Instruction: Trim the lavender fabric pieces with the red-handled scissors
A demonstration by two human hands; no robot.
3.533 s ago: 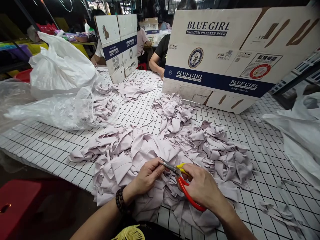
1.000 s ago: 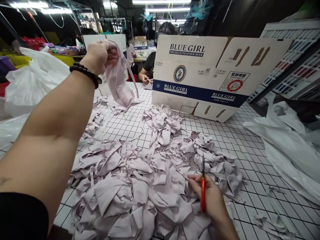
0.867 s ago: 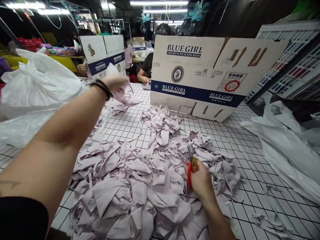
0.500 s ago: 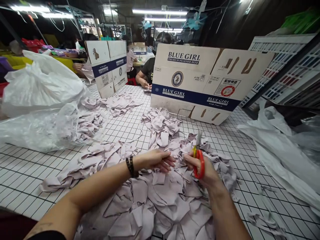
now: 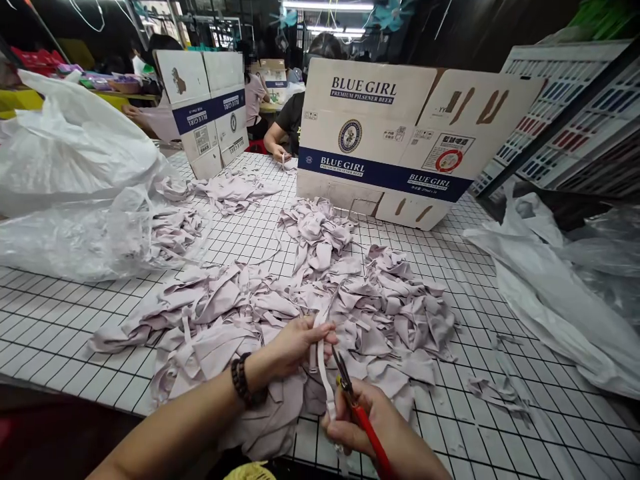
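My left hand (image 5: 295, 347), a dark beaded bracelet at its wrist, pinches a narrow pale fabric strap (image 5: 324, 370) between thumb and fingers. The strap runs down to my right hand (image 5: 375, 427), where thumb and finger grip its lower end. That same hand also holds red-handled scissors (image 5: 367, 423), their dark blades pointing up and left beside the strap. Whether the blades are parted is hard to make out. Beneath and beyond both hands spreads a heap of pale pinkish-lilac fabric pieces (image 5: 240, 300) with thin straps among them.
Behind the heap stand a large Blue Girl carton (image 5: 370, 133) and a smaller carton panel (image 5: 210, 113). Plastic bags lie left (image 5: 80, 173) and right (image 5: 550, 287) on the grid-patterned table (image 5: 45, 320). Fabric scraps (image 5: 500, 393) lie at right. A co-worker's hand (image 5: 280, 152) shows across the table.
Both hands have come down and nearer to me, and a strap is now stretched between them. My left fingers, spread before, have closed on it. The scissors have swung from upright to leaning left.
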